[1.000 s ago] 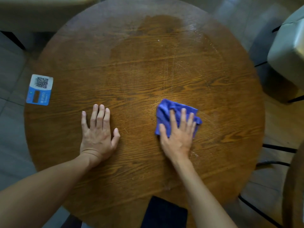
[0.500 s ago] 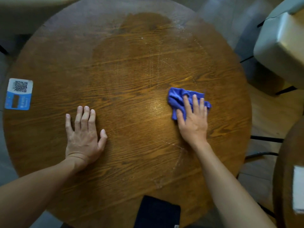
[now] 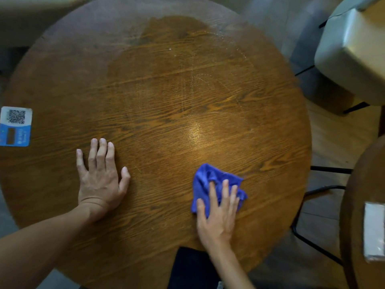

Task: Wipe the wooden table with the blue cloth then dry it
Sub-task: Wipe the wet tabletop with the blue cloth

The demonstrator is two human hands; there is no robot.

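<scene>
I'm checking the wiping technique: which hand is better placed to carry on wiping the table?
The right hand. Its palm and fingers press flat on the blue cloth near the table's front right. The left hand lies flat on bare wood, apart from the cloth, apparently bracing.

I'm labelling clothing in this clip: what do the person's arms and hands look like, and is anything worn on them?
Both forearms are bare as far as the frame shows, with no sleeves in view. The left hand and right hand carry no gloves, and no rings, watch or bracelet are visible. Nails are short and unpainted.
</scene>
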